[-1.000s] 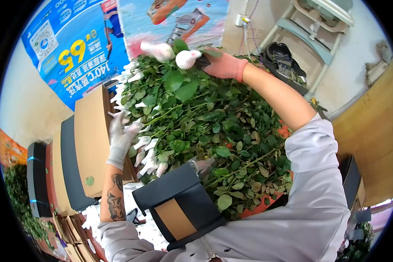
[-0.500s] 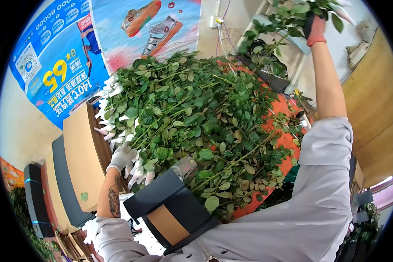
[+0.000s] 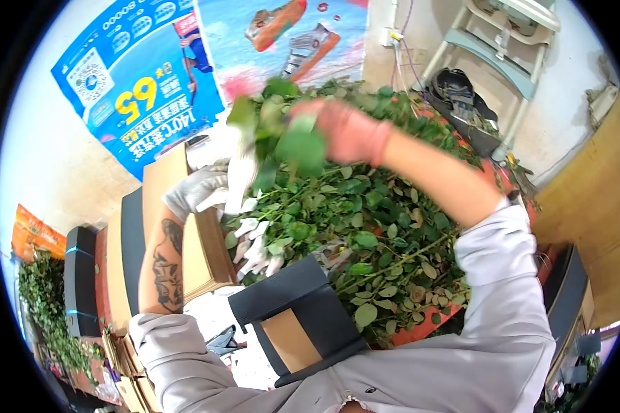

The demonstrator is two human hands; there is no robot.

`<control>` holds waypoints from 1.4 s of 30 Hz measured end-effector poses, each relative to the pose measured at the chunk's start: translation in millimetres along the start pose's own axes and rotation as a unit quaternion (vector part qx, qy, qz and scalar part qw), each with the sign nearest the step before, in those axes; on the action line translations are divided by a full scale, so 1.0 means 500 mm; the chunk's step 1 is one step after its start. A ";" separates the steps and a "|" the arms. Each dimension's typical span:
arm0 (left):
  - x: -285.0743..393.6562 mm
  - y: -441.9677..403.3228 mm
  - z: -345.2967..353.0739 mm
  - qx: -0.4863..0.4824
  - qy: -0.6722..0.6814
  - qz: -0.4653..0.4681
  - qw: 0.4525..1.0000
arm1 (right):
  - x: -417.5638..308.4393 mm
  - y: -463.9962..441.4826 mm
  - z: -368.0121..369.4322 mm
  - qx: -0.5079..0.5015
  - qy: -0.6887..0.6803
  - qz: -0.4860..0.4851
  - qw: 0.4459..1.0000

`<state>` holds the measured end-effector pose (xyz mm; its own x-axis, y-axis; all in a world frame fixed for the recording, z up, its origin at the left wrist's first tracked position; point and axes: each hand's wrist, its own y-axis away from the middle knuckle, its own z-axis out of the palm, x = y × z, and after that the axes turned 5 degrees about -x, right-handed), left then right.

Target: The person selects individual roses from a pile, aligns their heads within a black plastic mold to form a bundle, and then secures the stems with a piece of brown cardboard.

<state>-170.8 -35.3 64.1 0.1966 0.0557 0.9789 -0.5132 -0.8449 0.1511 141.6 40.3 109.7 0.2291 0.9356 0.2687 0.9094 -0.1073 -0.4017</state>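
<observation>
My right hand (image 3: 344, 131), in a pinkish-red glove, is closed around leafy rose stems (image 3: 303, 148) above the pile and smeared by motion. White-wrapped rose heads (image 3: 241, 172) hang at the left end of this bunch. Close beside them, my left hand (image 3: 196, 189) in a greyish-white glove curls around a white-wrapped rose head (image 3: 215, 201); its fingertips are partly hidden. Beneath both hands spreads a wide pile of leafy rose stems (image 3: 393, 213), with more white-wrapped heads (image 3: 258, 251) along its left edge.
A black and tan folded cardboard piece (image 3: 310, 303) stands against my front. Brown cardboard sheets (image 3: 203, 251) are stacked to the left. An orange surface (image 3: 427, 327) shows under the stems. A high chair (image 3: 492, 51) stands at the back right, near posters (image 3: 141, 82) on the wall.
My right hand has swung from the far upper right to the left over the pile, carrying its leafy stems. My left hand has lifted off the pile's left edge. The view has shifted.
</observation>
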 end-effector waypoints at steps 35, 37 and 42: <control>-0.087 -0.183 0.054 0.030 -0.653 -0.222 0.723 | 0.379 0.485 -0.471 0.255 0.393 0.271 0.841; -0.118 -0.152 0.048 -0.016 -0.615 -0.240 0.751 | 0.376 0.457 -0.417 0.154 0.543 0.284 0.775; -0.125 -0.231 -0.083 0.220 -0.554 -0.078 0.799 | 0.337 0.412 -0.325 -0.008 0.646 0.324 0.691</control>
<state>-158.7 80.7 -8.9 0.9736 -0.1203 0.1939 -0.1143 -0.9925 -0.0423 424.2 121.2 214.7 0.6997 -0.3910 0.5980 0.4715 -0.3762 -0.7976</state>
